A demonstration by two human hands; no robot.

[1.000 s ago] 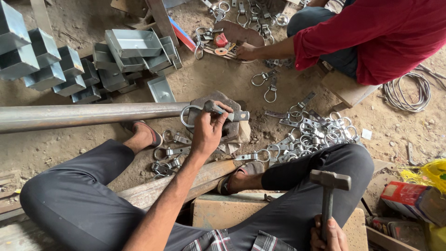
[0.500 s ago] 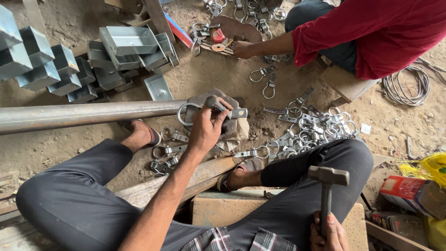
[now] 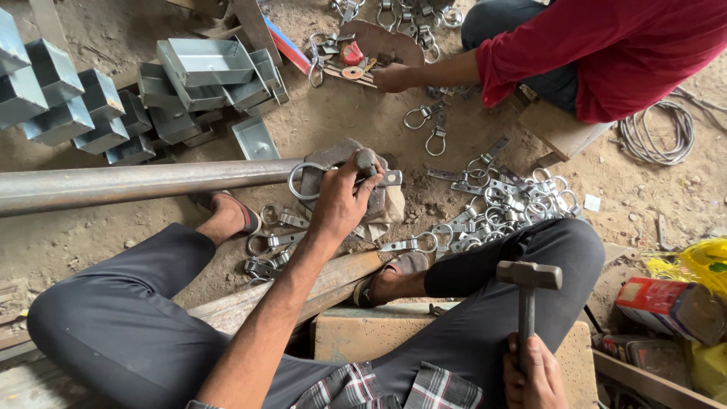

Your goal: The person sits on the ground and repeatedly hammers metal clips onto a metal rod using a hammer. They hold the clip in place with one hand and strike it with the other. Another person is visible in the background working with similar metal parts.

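the left hand (image 3: 342,203) is closed on a metal clamp (image 3: 333,176), a ring with a flat tab, pinning it flat on a cloth-covered block (image 3: 379,203) at the end of a long steel pipe (image 3: 136,184). against half a second ago and a second ago, the grip and the clamp's place are much the same: ring toward the pipe, tab sticking out right past the fingers. nothing has slid, so the piece reads as seated, not being adjusted.

the right hand (image 3: 534,371) is wrapped round the handle of a hammer (image 3: 528,276), held upright by the right knee, well apart from the clamp. its head sits at about the same place as in the earlier views, so no swing shows; the hammer is at rest, raised but idle.

loose clamps (image 3: 500,204) lie in a heap to the right of the block, a few more (image 3: 269,242) near the sandalled left foot. folded sheet-metal boxes (image 3: 174,83) are stacked at upper left. across the dirt floor another person in a red shirt (image 3: 606,53) has a hand (image 3: 394,77) down among small parts; that hand has shifted little. a coil of wire (image 3: 655,132) lies at right, a yellow bag (image 3: 700,261) at the edge.
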